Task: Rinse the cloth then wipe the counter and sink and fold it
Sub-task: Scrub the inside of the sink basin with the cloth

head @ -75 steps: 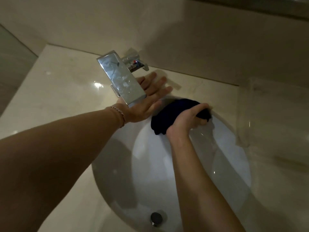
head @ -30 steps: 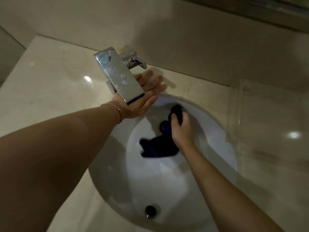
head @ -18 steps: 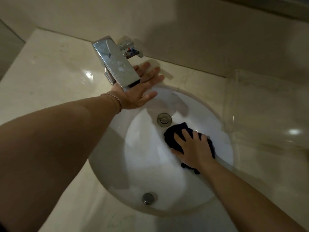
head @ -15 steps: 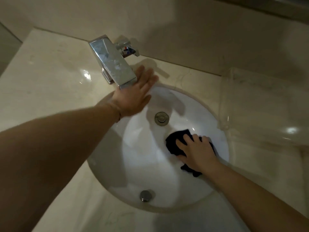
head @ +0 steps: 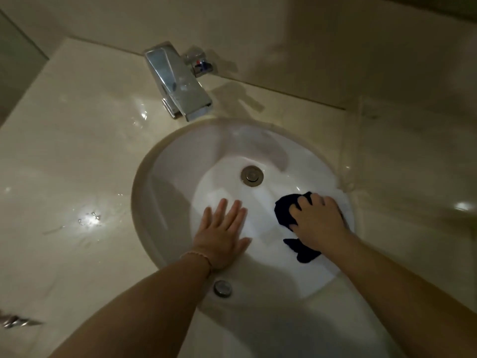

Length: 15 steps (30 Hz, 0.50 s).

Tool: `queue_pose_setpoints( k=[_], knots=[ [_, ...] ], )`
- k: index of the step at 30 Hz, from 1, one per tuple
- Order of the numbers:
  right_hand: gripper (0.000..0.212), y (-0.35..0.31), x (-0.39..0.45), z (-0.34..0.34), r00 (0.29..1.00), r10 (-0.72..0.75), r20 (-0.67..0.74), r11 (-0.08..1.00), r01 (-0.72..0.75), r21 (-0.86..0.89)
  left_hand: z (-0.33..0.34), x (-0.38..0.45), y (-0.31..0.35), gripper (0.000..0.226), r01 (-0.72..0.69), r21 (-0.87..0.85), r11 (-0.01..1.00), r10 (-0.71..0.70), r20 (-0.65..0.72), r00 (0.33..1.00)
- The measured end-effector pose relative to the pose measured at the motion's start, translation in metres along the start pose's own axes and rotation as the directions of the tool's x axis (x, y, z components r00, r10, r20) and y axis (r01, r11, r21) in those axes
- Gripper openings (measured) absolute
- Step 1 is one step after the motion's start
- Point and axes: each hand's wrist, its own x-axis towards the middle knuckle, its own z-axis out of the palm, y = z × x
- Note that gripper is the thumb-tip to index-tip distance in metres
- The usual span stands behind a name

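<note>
A dark blue cloth lies bunched on the right inner wall of the white oval sink. My right hand presses down on it with curled fingers, covering most of it; a dark tail of the cloth sticks out near my wrist. My left hand is flat with straight fingers against the sink's near left wall and holds nothing. The beige stone counter surrounds the sink and shows wet glints.
A chrome faucet with its lever handle stands behind the sink. The drain sits in the bowl, an overflow cap by my left wrist. A clear box stands at the right. A small metal object lies at the left edge.
My left hand left the faucet and came down into the sink's near left side. My right hand slid the cloth from the sink's back rim down to its right wall.
</note>
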Motion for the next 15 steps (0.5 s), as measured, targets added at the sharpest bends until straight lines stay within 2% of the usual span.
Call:
queue_pose_setpoints(
  k=[2, 4, 6, 11, 15],
  knots=[
    [0.054, 0.002, -0.021, -0.008, 0.989, -0.098, 0.113, 0.995, 0.093, 0.047, 0.001, 0.002, 0.000, 0.084, 0.007, 0.001, 1.000, -0.007, -0.006, 1.000],
    [0.062, -0.008, -0.042, -0.020, 0.945, -0.228, 0.234, 0.973, 0.215, 0.080, 0.003, 0.002, -0.001, 0.085, 0.012, -0.001, 1.000, -0.012, -0.007, 1.000],
    [0.067, -0.022, -0.054, -0.027, 0.909, -0.310, 0.280, 0.951, 0.292, 0.107, 0.004, 0.002, -0.001, 0.085, 0.010, -0.002, 1.000, -0.010, -0.009, 1.000],
    [0.060, -0.028, -0.056, -0.021, 0.917, -0.353, 0.188, 0.928, 0.318, 0.195, 0.002, 0.002, -0.001, 0.083, 0.001, 0.003, 1.000, -0.001, -0.005, 1.000],
    [0.055, -0.012, -0.041, -0.011, 0.942, -0.323, 0.095, 0.942, 0.309, 0.133, 0.001, 0.002, -0.001, 0.080, 0.005, -0.013, 1.000, -0.005, -0.007, 1.000]
  ],
)
